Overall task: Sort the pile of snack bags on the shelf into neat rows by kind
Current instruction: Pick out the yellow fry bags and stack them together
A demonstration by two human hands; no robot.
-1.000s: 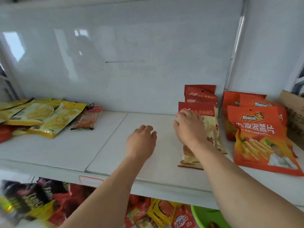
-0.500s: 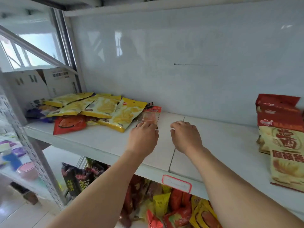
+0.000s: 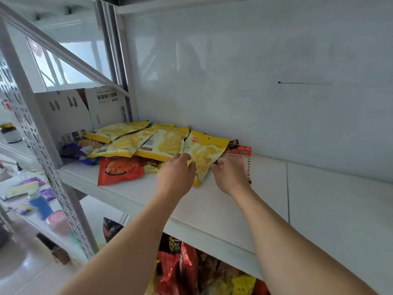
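The snack bags lie in a messy pile at the middle left of the frame, not sorted yet. The left hand pinches a yellow bag. The right hand grips a small red packet beside it.

Glossy plastic yellow snack bags on smooth matt white shelf

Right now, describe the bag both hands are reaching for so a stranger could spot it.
On the white metal shelf, find the heap of snack bags at its left end. The glossy yellow chip bag lies at the heap's right edge, between the left hand and right hand. Unlike the other yellow bags, it angles toward the shelf front, with a red logo.
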